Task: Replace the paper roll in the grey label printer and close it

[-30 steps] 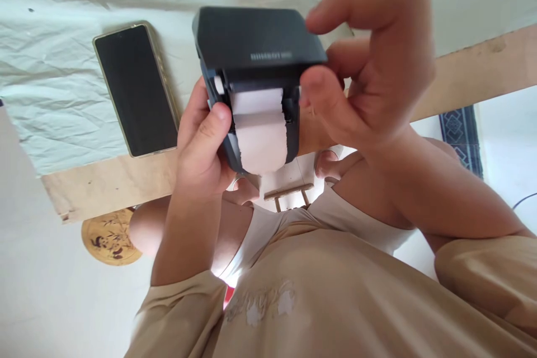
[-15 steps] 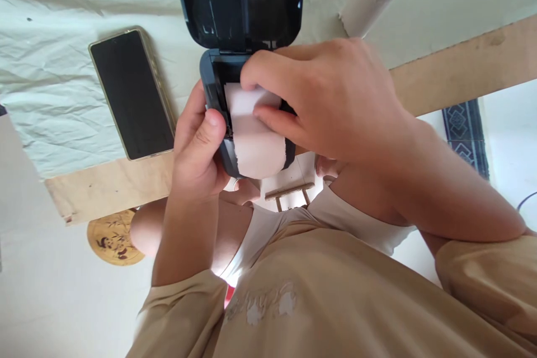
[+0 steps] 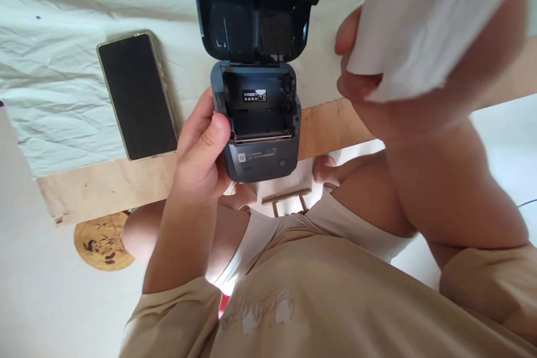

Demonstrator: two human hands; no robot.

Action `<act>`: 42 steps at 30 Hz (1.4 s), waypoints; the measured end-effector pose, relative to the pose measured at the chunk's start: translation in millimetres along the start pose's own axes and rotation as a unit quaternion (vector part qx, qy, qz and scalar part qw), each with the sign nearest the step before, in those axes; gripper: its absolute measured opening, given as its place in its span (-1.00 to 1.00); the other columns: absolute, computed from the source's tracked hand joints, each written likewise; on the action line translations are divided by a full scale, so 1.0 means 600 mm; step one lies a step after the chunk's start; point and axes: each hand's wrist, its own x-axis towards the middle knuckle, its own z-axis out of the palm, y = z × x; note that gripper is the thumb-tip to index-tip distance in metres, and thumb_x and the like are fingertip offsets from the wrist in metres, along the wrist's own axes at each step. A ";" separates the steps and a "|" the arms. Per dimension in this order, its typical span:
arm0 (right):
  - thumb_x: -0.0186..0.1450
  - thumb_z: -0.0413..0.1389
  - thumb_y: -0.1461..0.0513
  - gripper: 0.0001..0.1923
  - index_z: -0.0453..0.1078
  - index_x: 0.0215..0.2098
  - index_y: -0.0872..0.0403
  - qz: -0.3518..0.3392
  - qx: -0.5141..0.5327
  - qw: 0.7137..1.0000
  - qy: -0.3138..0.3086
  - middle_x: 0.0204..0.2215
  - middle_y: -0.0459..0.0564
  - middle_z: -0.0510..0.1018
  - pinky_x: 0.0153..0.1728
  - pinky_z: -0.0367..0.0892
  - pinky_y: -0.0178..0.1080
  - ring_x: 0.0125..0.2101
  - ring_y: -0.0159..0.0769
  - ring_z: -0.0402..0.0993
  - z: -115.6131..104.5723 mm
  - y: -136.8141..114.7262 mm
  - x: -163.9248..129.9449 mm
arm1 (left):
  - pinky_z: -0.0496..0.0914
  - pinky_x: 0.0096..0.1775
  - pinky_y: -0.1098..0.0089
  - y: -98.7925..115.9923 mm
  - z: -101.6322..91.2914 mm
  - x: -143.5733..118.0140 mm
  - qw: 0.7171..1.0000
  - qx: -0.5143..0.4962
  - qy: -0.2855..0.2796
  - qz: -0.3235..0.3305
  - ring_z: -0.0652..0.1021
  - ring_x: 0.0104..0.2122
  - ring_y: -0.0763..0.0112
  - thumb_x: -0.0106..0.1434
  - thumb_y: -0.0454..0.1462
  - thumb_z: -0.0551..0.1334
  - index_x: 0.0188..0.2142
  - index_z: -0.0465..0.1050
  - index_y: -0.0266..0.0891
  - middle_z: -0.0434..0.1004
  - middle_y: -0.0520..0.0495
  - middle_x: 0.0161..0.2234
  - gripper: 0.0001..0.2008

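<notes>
My left hand [image 3: 201, 151] grips a small dark grey printer [image 3: 258, 123] by its left side, just above the table's front edge. The printer's lid [image 3: 258, 5] is swung up and back, and its paper bay shows bare, with a small label inside. My right hand [image 3: 419, 78] is raised close to the camera at the upper right, holding a white paper roll [image 3: 419, 17] that fills the corner and hides most of the fingers.
A black phone [image 3: 138, 95] lies face up on the pale crumpled cloth [image 3: 50, 84] covering the wooden table [image 3: 104, 184], left of the printer. Below the table edge are my knees, a round decorated mat [image 3: 103, 240] on the floor and my beige shirt.
The lid went from nearly shut to fully up. My right hand reached into the bay, lifted the paper roll out and brought it up to the right.
</notes>
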 end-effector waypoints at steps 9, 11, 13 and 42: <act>0.21 0.15 -0.04 -0.61 0.25 -0.25 0.08 -0.088 -0.086 0.991 0.051 -0.34 -0.08 0.38 -0.25 0.38 -0.36 -0.32 -0.55 0.33 -0.004 0.050 -0.021 | 0.62 -0.33 0.35 0.003 0.000 0.004 0.999 -0.010 -0.027 -0.030 0.64 -0.05 0.16 0.28 -0.01 0.21 -0.02 0.48 -0.22 0.58 -0.12 -0.17 -0.58; 0.20 0.17 -0.01 -0.65 0.31 -0.20 0.04 -0.115 -0.156 0.980 0.045 -0.23 -0.05 0.44 -0.10 0.38 -0.30 -0.18 -0.47 0.35 -0.007 0.046 -0.024 | 0.58 -0.44 0.42 0.003 0.000 0.004 0.999 -0.010 -0.029 -0.028 0.65 -0.09 0.17 0.28 -0.02 0.21 -0.02 0.47 -0.24 0.59 -0.12 -0.20 -0.58; 0.23 0.14 0.02 -0.66 0.31 -0.12 0.00 -0.134 -0.221 0.965 0.035 -0.14 -0.06 0.45 -0.12 0.38 -0.30 -0.14 -0.45 0.37 -0.011 0.047 -0.021 | 0.59 -0.43 0.41 0.003 0.000 0.004 0.999 -0.018 -0.029 -0.026 0.66 -0.11 0.17 0.28 -0.04 0.22 -0.02 0.47 -0.27 0.59 -0.13 -0.23 -0.59; 0.12 0.01 0.38 -0.37 0.23 0.19 0.10 -0.074 -0.282 0.949 0.122 0.13 0.05 0.33 0.02 0.38 -0.32 -0.06 -0.48 0.37 -0.061 0.063 0.021 | 0.57 0.04 0.13 -0.004 0.000 0.006 1.000 -0.008 -0.017 -0.011 0.50 0.18 0.05 0.25 -0.01 0.25 -0.02 0.48 -0.28 0.58 -0.15 -0.14 -0.56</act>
